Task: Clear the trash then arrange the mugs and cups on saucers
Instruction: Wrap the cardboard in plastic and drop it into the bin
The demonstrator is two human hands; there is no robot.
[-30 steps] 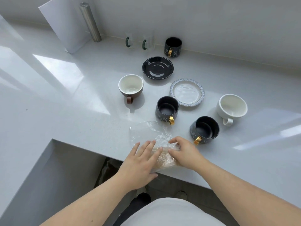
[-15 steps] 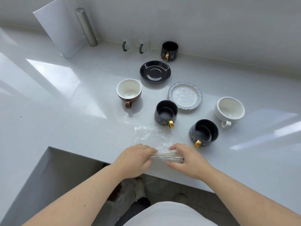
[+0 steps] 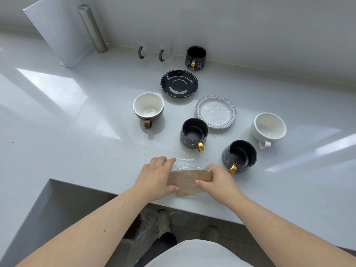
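Observation:
A clear plastic bag (image 3: 187, 179) with brownish contents lies folded at the counter's front edge. My left hand (image 3: 157, 176) grips its left end and my right hand (image 3: 217, 179) its right end. Behind it stand two black mugs with gold handles (image 3: 194, 132) (image 3: 240, 154); a third black mug (image 3: 196, 56) is by the wall. A brown cup (image 3: 148, 106) with a white inside sits left, a white cup (image 3: 269, 127) right. A black saucer (image 3: 179, 83) and a blue-rimmed white saucer (image 3: 215, 111) lie bare in the middle.
Two clear glass mugs with green handles (image 3: 154, 53) stand by the back wall. A steel cylinder (image 3: 92, 27) and a white board (image 3: 57, 31) lean at the back left. The white counter (image 3: 77, 132) drops off in front, with a bin bag (image 3: 142, 226) and my shoes below.
Both hands have folded the plastic bag over towards the counter's front edge; it was spread flat before and now forms a compact packet held at both ends.

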